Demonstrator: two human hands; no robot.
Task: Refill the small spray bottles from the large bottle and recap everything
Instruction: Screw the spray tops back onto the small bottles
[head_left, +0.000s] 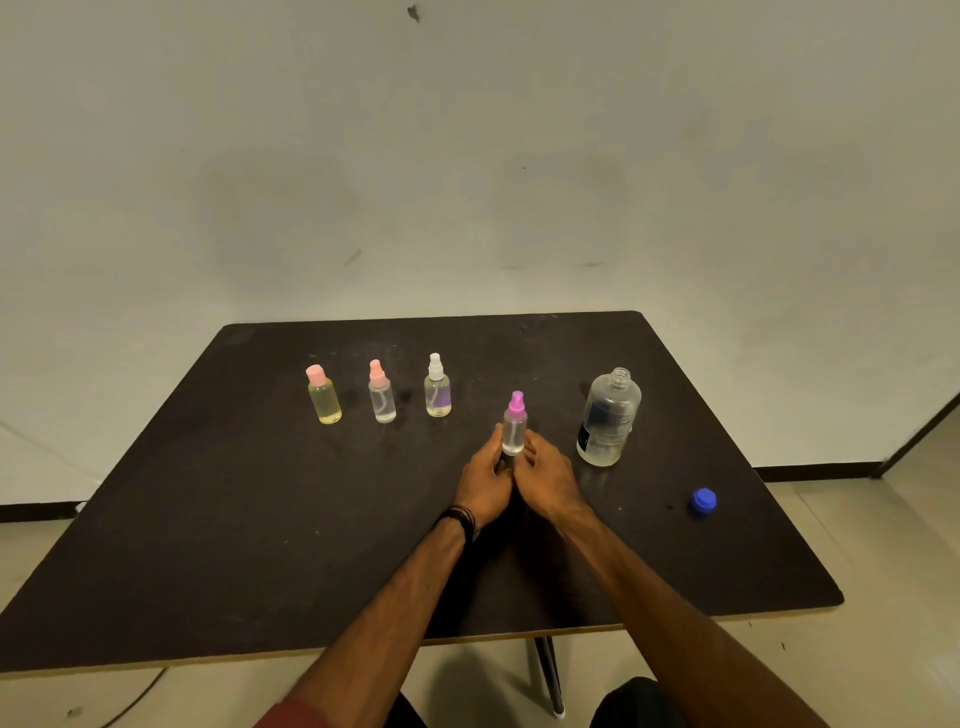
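A small clear spray bottle with a magenta spray top (515, 422) stands upright at the middle of the dark table (260, 519). My left hand (485, 480) and my right hand (548, 478) both hold its lower body, one on each side. To its right stands the large clear bottle (609, 418), uncapped and partly filled with clear liquid. Its blue cap (704, 501) lies on the table further right. Three more small bottles stand in a row at the back left: a yellow-filled one with a pink cap (323, 395), a pink-topped sprayer (382, 392), a white-topped sprayer (437, 387).
The table's near edge runs just below my forearms, with a metal leg (550, 675) under it. A pale wall stands behind the table. Floor shows on the right beyond the table's edge.
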